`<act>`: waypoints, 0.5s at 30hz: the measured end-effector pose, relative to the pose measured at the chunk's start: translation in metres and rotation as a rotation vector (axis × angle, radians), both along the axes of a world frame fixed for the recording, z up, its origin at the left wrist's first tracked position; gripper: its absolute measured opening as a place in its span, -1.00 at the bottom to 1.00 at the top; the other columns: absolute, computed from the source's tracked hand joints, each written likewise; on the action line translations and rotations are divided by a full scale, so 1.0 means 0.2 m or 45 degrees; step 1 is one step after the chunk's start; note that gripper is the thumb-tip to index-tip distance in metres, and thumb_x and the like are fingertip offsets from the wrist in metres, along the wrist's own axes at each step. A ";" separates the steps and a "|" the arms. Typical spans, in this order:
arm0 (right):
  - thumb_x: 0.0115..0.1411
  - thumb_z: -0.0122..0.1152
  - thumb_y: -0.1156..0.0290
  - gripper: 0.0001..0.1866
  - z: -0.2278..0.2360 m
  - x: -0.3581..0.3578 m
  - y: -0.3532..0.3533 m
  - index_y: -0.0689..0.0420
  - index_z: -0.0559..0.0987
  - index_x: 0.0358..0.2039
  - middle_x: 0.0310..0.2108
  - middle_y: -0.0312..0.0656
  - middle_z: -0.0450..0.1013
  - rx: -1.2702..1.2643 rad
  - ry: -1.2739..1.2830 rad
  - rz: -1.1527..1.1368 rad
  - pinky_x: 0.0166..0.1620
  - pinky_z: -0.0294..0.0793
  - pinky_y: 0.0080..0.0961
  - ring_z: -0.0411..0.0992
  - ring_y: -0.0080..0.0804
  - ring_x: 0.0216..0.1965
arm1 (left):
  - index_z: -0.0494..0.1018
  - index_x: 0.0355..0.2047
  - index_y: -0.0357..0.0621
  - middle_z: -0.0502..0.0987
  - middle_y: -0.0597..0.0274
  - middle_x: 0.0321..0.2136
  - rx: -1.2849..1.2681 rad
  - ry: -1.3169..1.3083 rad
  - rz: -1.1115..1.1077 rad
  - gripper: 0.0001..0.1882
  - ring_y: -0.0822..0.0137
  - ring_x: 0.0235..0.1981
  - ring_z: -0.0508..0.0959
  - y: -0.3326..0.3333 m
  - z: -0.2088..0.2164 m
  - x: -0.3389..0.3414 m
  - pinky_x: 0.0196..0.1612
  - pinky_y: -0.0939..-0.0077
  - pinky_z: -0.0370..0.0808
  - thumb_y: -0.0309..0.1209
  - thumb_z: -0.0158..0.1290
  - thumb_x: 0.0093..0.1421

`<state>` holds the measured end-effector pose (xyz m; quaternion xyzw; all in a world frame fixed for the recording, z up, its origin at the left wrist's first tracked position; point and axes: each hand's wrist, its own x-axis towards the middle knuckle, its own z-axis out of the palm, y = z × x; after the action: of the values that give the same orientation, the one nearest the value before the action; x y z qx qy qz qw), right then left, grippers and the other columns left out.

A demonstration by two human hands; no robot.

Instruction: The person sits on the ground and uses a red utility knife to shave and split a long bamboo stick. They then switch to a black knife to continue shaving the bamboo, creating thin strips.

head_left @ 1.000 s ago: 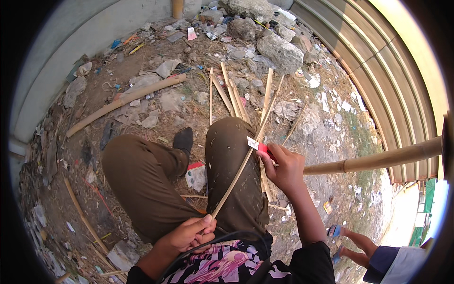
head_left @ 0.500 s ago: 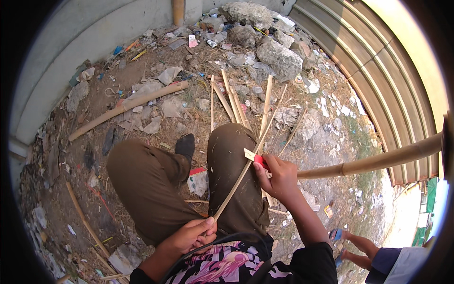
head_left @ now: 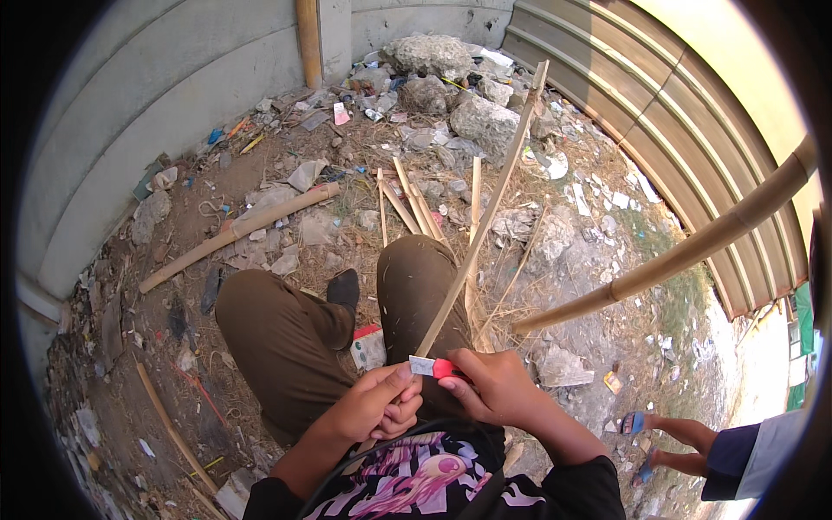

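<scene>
A long split bamboo strip slants up and away over my right knee, its far end raised before the rubble. My left hand is closed around its near end, close to my shirt. In my right hand is a knife with a red part behind a short, wide, pale blade. The blade lies against the strip right beside my left fingertips. Most of the handle is hidden in my fist. More bamboo strips lie on the ground beyond my knee.
A bamboo pole slants in from the right; another bamboo length lies at left. Rocks and litter cover the ground before a concrete wall and corrugated sheeting. Another person's legs show at lower right.
My right hand has drawn the knife down along the strip, near to my left hand. The strip's far end has risen in view. The pole at right appears higher at its outer end.
</scene>
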<state>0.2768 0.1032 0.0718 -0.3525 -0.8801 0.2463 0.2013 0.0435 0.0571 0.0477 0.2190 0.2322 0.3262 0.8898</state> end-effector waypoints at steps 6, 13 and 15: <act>0.32 0.19 0.19 -0.75 0.09 0.01 -0.01 0.10 0.47 -0.32 -0.64 -0.18 0.43 0.234 -0.003 -0.141 -0.59 0.35 -0.23 0.46 -0.08 -0.65 | 0.17 -0.41 -0.03 0.06 0.49 -0.71 0.048 -0.025 -0.002 -0.55 0.64 -0.78 0.01 -0.06 0.01 0.00 -0.77 0.67 -0.01 0.01 -0.33 0.52; 0.34 0.19 0.19 -0.74 0.18 0.13 0.20 0.10 0.45 -0.36 -0.71 -0.15 0.40 0.373 0.060 -0.396 -0.60 0.34 -0.24 0.46 -0.10 -0.67 | 0.17 -0.41 -0.03 0.06 0.50 -0.70 -0.035 0.014 -0.071 -0.56 0.64 -0.77 0.01 -0.18 -0.02 0.03 -0.77 0.68 0.00 0.00 -0.30 0.51; 0.35 0.18 0.18 -0.73 0.20 0.09 0.13 0.09 0.44 -0.37 -0.71 -0.15 0.38 0.417 0.010 -0.220 -0.61 0.34 -0.23 0.45 -0.12 -0.69 | 0.17 -0.41 -0.03 0.06 0.50 -0.70 0.025 0.035 -0.034 -0.56 0.65 -0.76 0.02 -0.17 0.01 0.03 -0.76 0.68 0.00 0.00 -0.30 0.52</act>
<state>0.2943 0.1282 0.1109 -0.3883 -0.8740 0.0829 0.2800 0.0497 0.0238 0.0497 0.2353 0.2383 0.3136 0.8886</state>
